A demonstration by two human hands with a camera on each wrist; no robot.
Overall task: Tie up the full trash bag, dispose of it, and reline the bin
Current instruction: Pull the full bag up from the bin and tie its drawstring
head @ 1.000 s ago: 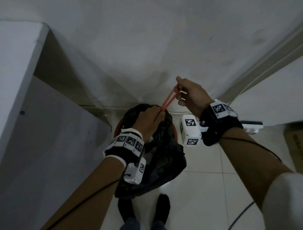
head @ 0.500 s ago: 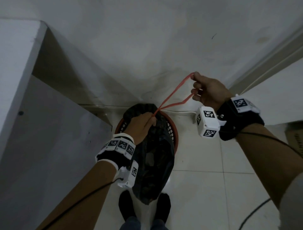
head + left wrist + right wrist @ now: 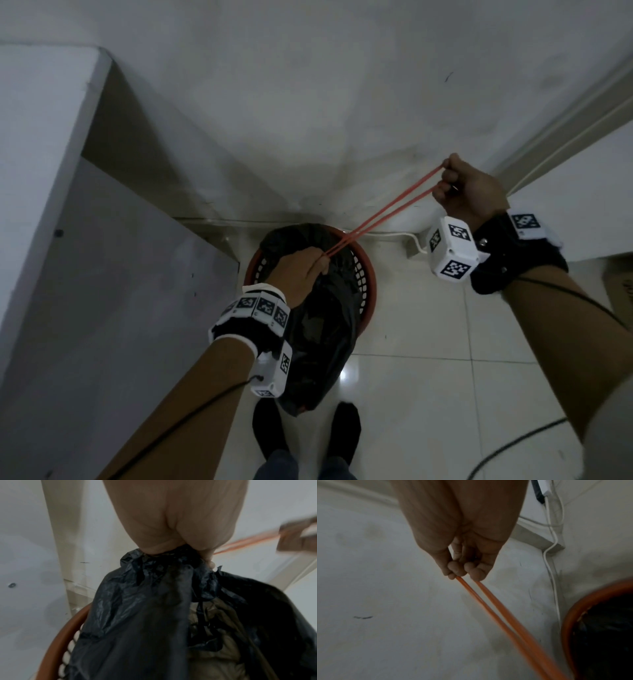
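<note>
Your left hand [image 3: 297,271] grips the gathered neck of the black trash bag [image 3: 322,329], fingers curled tight around the bunched plastic, and the bag hangs from that grip over the red-brown perforated bin [image 3: 368,274], which stands on the tiled floor [image 3: 428,394] against the wall. Your right hand [image 3: 467,192] is raised up and to the right, fingers curled around the orange drawstring [image 3: 383,214], which runs taut in two strands from the bag's neck to those fingers.
</note>
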